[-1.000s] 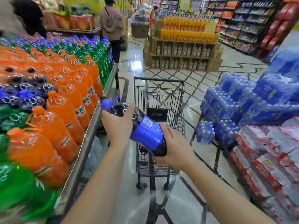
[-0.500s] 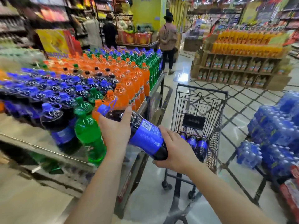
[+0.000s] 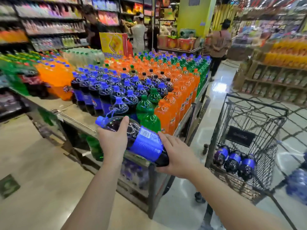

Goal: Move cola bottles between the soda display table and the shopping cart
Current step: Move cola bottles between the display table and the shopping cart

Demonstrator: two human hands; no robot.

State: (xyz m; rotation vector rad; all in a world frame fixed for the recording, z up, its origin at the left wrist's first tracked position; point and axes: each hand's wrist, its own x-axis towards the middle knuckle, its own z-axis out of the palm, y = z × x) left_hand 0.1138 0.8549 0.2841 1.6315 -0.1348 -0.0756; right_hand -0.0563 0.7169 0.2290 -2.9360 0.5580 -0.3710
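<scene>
One cola bottle lay tilted above bench corner. Left hand gripped neck end; right hand cupped base. Three cola bottles lay in cart.

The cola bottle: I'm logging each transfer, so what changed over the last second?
The cola bottle swung left from over the shopping cart to the display table corner. Left hand and right hand hold it as before, lying sideways.
</scene>
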